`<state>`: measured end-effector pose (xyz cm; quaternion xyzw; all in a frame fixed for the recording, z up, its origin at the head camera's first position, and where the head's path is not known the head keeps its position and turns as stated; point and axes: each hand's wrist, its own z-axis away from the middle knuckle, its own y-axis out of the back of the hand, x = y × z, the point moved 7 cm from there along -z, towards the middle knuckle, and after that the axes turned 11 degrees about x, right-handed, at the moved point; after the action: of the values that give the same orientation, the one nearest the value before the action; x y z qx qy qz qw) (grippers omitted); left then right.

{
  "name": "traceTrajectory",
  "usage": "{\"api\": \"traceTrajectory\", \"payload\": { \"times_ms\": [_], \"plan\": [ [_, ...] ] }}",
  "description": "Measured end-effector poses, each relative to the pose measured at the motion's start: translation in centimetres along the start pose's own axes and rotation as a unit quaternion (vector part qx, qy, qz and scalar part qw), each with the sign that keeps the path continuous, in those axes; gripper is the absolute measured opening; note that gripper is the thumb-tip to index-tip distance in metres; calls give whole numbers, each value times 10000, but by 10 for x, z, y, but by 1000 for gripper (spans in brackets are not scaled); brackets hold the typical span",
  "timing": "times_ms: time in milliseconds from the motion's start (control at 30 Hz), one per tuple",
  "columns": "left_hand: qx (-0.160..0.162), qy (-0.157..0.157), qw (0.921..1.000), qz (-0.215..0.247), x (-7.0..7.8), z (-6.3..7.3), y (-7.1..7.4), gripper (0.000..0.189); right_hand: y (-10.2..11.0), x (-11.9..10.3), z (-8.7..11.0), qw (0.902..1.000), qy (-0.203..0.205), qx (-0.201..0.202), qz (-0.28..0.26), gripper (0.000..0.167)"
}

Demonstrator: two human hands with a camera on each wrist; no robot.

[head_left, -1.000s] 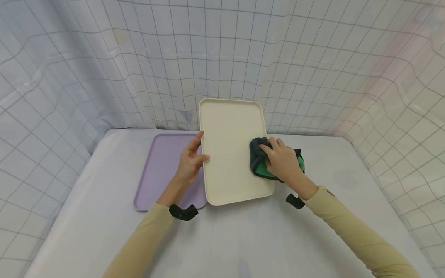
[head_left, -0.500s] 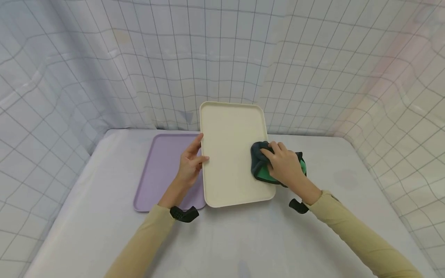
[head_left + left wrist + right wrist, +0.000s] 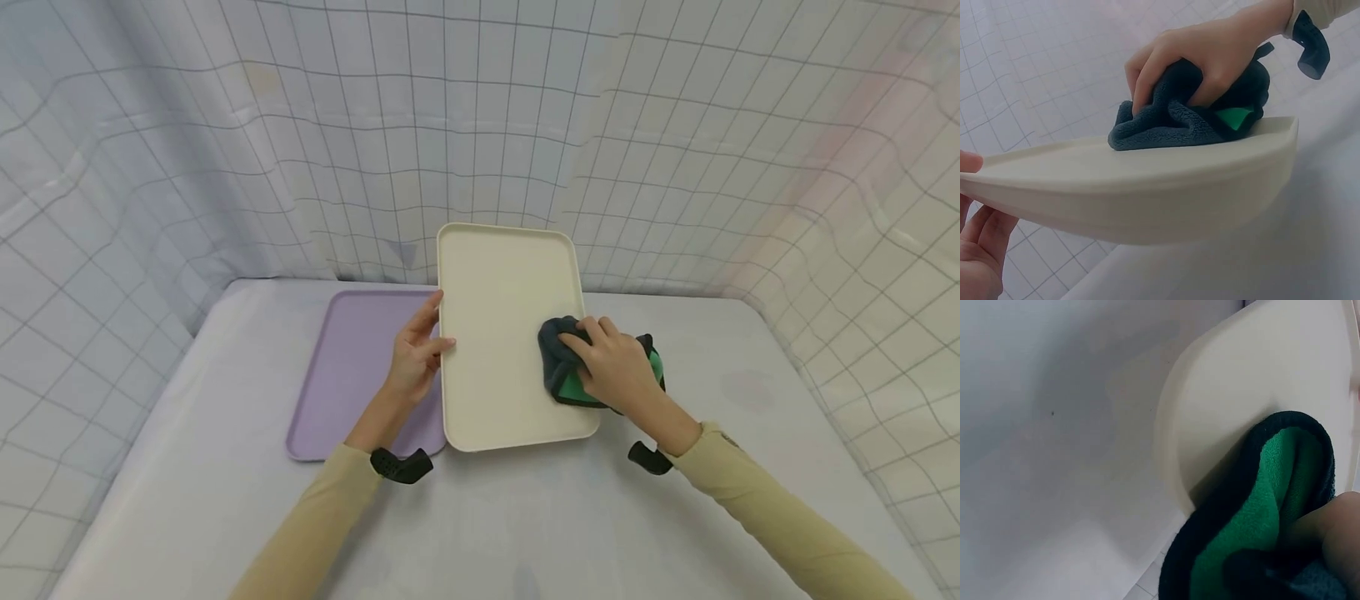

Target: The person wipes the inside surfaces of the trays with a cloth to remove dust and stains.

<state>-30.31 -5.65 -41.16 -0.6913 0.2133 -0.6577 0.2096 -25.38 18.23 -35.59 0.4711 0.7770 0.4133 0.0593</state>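
Observation:
A cream rectangular tray is held up at a tilt over the table. My left hand grips its left edge, with the thumb on the upper face and the other fingers underneath, as the left wrist view shows. My right hand clutches a bunched cloth, dark blue-grey with a green side and black border, against the tray's right part. In the left wrist view the cloth lies on the tray's face. The right wrist view shows the cloth's green side near a tray corner.
A purple tray lies flat on the white-covered table at the left, partly behind the cream tray and my left hand. White grid-patterned curtains hang behind the table and on both sides.
The cream tray has come slightly down and to the right with my left hand. My right hand and the cloth have slid a little lower along the tray's right side.

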Motion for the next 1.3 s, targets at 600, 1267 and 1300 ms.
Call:
{"api": "traceTrajectory", "payload": {
  "times_ms": [600,1267,1300],
  "plan": [
    [85,84,9998,187,0,-5,-9,76,1,-19,-14,9991,187,272,-259,40],
    [36,-22,10000,64,-1,-5,-12,76,0,-39,-29,9985,255,383,-285,37],
    [22,-38,10000,41,0,-5,-12,75,1,-40,-30,9985,255,388,-284,37]
  ]
}}
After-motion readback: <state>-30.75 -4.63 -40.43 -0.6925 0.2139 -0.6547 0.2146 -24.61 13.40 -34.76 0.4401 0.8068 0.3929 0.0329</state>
